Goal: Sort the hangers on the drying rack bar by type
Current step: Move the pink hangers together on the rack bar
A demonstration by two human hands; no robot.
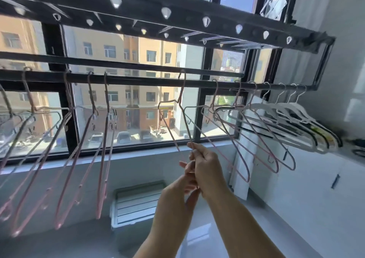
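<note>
A black drying rack bar [138, 80] runs across the window. Several thin pink hangers [87, 139] hang on its left half. One pink hanger [169, 129] hooks on the bar at the middle; my right hand [205, 165] is closed on its lower end. My left hand [187, 180] sits just below and behind the right one, fingers curled at the same hanger's lower wire. Right of it hang more thin pink and grey hangers [256, 139], then several thick white hangers [296, 117] bunched at the bar's right end.
A dark perforated rack beam [177, 22] spans overhead. Behind is the window frame [199, 107] and sill. A white slatted crate [136, 202] stands on the floor below. White cabinets [316, 188] fill the right side.
</note>
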